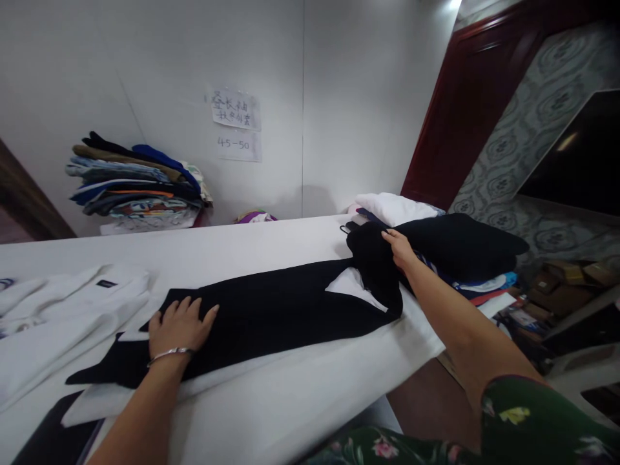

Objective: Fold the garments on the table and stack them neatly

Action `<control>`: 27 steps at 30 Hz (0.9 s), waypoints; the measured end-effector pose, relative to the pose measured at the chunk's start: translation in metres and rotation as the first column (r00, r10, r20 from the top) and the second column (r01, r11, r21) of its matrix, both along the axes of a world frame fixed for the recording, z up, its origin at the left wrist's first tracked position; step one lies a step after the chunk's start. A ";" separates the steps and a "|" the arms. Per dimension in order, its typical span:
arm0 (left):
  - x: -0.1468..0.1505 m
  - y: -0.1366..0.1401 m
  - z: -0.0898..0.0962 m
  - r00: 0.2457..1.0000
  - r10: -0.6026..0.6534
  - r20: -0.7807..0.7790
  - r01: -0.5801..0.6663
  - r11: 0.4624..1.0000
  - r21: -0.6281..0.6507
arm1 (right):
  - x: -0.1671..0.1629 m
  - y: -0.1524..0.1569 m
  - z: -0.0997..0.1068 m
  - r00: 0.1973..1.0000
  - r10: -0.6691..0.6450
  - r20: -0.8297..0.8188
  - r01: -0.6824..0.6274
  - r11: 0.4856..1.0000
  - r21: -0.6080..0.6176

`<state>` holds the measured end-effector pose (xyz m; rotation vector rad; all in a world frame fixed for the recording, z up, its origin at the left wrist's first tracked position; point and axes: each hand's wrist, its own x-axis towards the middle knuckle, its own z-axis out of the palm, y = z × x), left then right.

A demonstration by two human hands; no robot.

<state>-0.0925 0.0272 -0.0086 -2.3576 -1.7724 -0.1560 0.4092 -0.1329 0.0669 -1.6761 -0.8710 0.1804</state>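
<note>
A long black garment [271, 303] lies across the white table, folded narrow. White shows in a triangular gap at its right end, and white cloth peeks out beneath its left end. My left hand [181, 323], with a bracelet at the wrist, rests on the left part of the black garment, palm down and fingers spread. At the other end, the fingers of my right hand [398, 247] pinch a bunched part of the same garment that looks like a hood. A thin dark loop sticks out beside it.
A white garment [106, 303] lies at left on the table [232, 242]. Folded clothes [140, 187] are piled behind it. More folded clothes [460, 245] are stacked at right, beside my right arm. Handwritten paper signs [236, 126] hang on the wall. Dark cloth [55, 429] lies near left.
</note>
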 end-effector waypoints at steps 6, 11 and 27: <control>-0.002 0.003 0.000 0.997 -0.005 0.078 0.006 1.000 -0.022 | -0.032 0.004 0.036 0.918 0.347 -0.191 -0.293 0.920 0.261; 0.017 -0.008 0.005 0.890 -0.169 0.423 0.169 0.985 0.038 | -0.080 0.002 0.028 0.764 0.554 -0.331 -0.489 0.832 0.262; 0.075 -0.067 -0.019 0.485 -0.279 0.829 0.697 0.696 -0.173 | -0.046 -0.054 -0.007 0.895 0.199 -0.400 -0.022 0.914 0.405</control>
